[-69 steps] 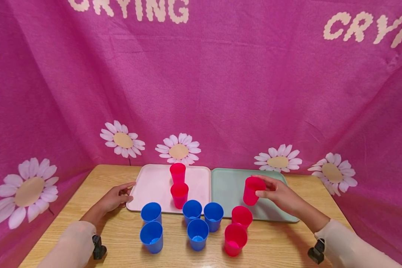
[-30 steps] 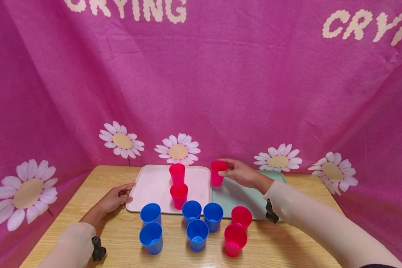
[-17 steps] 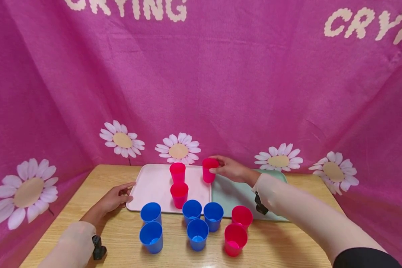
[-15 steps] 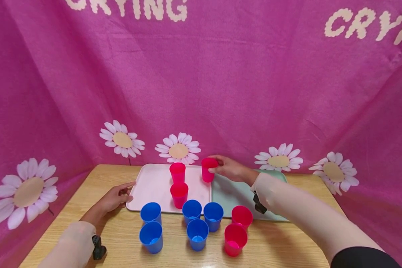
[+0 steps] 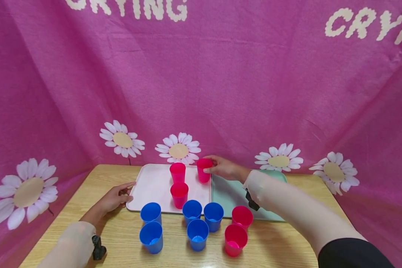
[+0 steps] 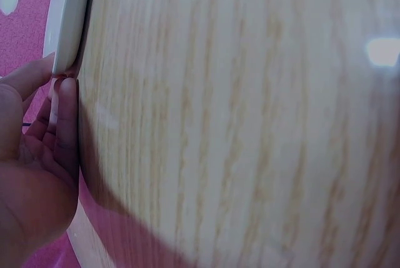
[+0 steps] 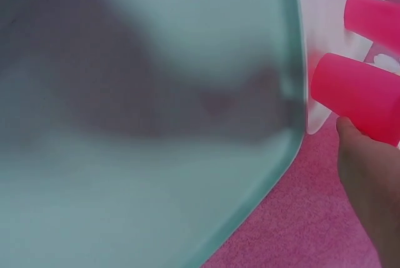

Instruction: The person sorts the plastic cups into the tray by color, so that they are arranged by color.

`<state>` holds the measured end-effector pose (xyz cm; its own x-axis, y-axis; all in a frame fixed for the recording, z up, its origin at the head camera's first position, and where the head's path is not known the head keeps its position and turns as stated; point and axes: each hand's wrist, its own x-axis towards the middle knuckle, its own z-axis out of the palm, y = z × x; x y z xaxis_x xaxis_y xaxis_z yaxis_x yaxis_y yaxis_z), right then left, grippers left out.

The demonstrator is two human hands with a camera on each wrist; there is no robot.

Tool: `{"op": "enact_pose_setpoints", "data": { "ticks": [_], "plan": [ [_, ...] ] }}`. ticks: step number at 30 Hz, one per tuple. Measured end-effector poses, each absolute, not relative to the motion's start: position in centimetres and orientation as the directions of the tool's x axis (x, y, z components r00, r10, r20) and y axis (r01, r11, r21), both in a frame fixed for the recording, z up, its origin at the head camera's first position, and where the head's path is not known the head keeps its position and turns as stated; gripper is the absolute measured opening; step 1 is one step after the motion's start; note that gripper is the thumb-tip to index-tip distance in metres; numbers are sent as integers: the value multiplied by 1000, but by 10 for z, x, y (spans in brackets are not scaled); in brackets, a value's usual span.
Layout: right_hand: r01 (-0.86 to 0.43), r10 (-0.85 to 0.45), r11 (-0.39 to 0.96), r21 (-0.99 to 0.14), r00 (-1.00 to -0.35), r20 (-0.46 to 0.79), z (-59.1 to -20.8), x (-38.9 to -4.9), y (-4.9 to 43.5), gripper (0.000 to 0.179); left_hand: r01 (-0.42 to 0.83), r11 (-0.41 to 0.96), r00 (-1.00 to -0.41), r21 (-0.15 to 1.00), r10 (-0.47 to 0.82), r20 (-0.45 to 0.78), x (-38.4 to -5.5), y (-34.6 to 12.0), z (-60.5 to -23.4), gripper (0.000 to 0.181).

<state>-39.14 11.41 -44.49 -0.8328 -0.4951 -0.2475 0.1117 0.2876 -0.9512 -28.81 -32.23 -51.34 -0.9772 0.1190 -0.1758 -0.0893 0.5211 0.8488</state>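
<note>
In the head view, my right hand [image 5: 225, 168] grips a red cup [image 5: 203, 174] over the back right of the pale pink tray [image 5: 154, 191]. The right wrist view shows this held cup [image 7: 359, 93] by the seam between the trays; whether its base touches is unclear. Two more red cups, one at the back [image 5: 177, 172] and one in front [image 5: 179, 196], stand upright on the pink tray. My left hand [image 5: 112, 199] holds the pink tray's left edge. In the left wrist view, thumb and fingers meet the tray's corner [image 6: 72, 30].
A green tray [image 5: 231, 201] adjoins the pink one on the right. Several blue cups [image 5: 197, 235] stand on the wooden table [image 5: 120, 245] before the trays, with two red cups [image 5: 236, 242] to their right. A pink cloth [image 5: 221, 93] hangs behind.
My right hand has carried the red cup leftward and back, from above the green tray to over the pink tray. The left hand and the other cups stay where they were.
</note>
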Motion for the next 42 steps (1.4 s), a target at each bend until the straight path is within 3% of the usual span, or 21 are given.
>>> {"op": "enact_pose_setpoints", "data": {
  "ticks": [21, 33, 42],
  "plan": [
    [101, -522, 269, -958, -820, -233, -453, -389, 115, 71, -58, 508, -979, 860, 138, -148, -287, -322, -512, 62],
    [46, -545, 266, -963, -817, -189, -455, -374, 144, 71, -67, 512, -980, 856, 126, -152, -288, -322, -513, 62],
    [14, -619, 210, -978, -772, -145, -459, -358, 168, 70, -70, 517, -981, 853, 120, -154, -288, -321, -514, 62]
  ]
}}
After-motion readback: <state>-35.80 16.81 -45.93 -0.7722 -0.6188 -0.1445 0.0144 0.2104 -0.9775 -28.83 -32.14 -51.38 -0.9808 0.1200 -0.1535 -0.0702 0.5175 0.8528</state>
